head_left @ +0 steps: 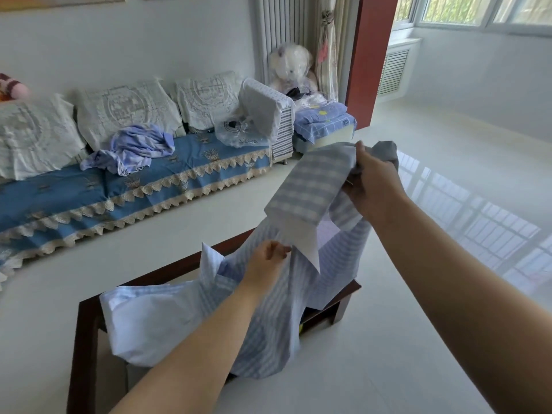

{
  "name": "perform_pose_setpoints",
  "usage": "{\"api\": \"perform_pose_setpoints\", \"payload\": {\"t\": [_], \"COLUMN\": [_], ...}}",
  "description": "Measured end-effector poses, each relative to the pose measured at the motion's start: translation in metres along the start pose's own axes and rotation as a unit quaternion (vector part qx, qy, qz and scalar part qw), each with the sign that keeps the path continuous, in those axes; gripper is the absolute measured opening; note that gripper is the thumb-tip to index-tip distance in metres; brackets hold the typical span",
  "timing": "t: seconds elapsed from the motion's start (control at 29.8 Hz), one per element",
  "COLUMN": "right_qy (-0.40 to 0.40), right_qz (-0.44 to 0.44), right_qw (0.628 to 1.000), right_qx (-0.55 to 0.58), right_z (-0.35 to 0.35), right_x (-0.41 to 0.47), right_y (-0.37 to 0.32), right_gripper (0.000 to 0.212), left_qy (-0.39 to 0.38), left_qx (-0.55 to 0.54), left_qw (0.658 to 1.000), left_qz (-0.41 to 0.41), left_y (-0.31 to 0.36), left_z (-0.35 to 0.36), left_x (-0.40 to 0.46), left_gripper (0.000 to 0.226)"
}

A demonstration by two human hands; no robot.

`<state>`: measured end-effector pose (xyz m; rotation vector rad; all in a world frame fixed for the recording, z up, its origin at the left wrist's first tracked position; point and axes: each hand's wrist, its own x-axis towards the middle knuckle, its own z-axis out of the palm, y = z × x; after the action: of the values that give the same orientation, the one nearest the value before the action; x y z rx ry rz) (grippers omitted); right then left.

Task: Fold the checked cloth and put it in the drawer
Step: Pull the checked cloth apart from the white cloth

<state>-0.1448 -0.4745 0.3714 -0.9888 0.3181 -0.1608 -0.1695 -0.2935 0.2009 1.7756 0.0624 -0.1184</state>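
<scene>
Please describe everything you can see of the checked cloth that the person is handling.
The checked cloth is a soft, thin fabric in pale blue and white checks with a plain white underside. It is unfolded and rumpled. The right hand grips its upper end, raised; the left hand pinches it lower down. The rest drapes over the dark wooden table.

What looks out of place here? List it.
A crumpled lilac cloth lies heaped on the sofa, unfolded. The checked cloth hangs twisted between the right hand and left hand, trailing over the table.
</scene>
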Motion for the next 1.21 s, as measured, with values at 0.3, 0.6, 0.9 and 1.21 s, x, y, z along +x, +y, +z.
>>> {"api": "perform_pose_setpoints", "payload": {"t": [0.3, 0.6, 0.9, 1.21], "right_qy": [-0.014, -0.007, -0.121, -0.057], "right_qz": [0.029, 0.113, -0.177, -0.182], "right_qw": [0.999, 0.648, 0.547, 0.666], "right_qx": [-0.009, -0.753, -0.809, -0.722], "right_z": [-0.045, -0.120, -0.054, -0.063], "right_x": [-0.015, -0.016, -0.075, -0.052], "right_y": [0.001, 0.004, 0.047, 0.048], "right_gripper": [0.027, 0.033, 0.098, 0.010], "left_qy": [0.127, 0.155, 0.047, 0.039], "left_qx": [-0.050, 0.243, 0.176, 0.217], "left_qw": [0.990, 0.943, 0.967, 0.969], "left_qz": [0.024, 0.163, 0.179, 0.110], "left_y": [0.037, 0.072, 0.101, 0.063], "left_z": [0.055, -0.017, 0.020, 0.042], "left_x": [-0.024, -0.016, -0.036, -0.067], "left_gripper": [0.030, 0.017, 0.013, 0.040]}}
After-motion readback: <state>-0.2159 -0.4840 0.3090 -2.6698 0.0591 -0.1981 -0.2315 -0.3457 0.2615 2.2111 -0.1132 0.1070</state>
